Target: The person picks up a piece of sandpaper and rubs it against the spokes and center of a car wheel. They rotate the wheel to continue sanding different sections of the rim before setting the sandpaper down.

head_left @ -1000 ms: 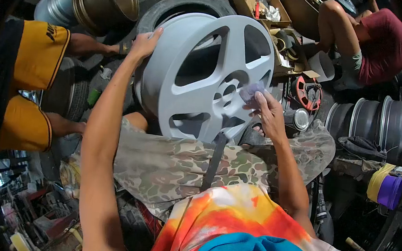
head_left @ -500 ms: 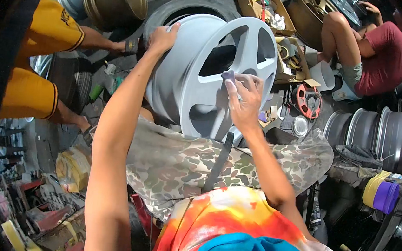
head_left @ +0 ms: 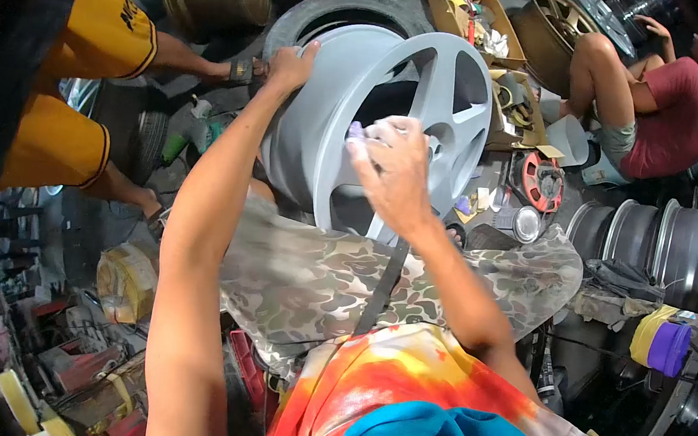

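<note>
A grey wheel rim [head_left: 316, 122] stands on edge in front of my lap, its spoked face turned to the right. My left hand [head_left: 291, 65] is closed over the upper left edge of its barrel. Against a spoke near the face's outer edge is my right hand [head_left: 396, 168], dusted white and slightly smeared by motion. Between its thumb and fingers is pinched a small purple piece of sandpaper [head_left: 356, 131], mostly covered by the fingers. Camouflage cloth [head_left: 310, 273] covers my lap just below the rim.
Behind the rim lies a tyre [head_left: 301, 22]. Cardboard boxes [head_left: 512, 53] of tape and scraps stand beyond it. A person in yellow shorts [head_left: 61, 148] stands at left; another in a red shirt [head_left: 677, 123] sits at right. Several wheel rims [head_left: 632, 241] line the right side.
My right hand has moved left across the rim's face with the sandpaper, toward the outer edge. My left hand keeps its hold. The camera view has shifted slightly.
</note>
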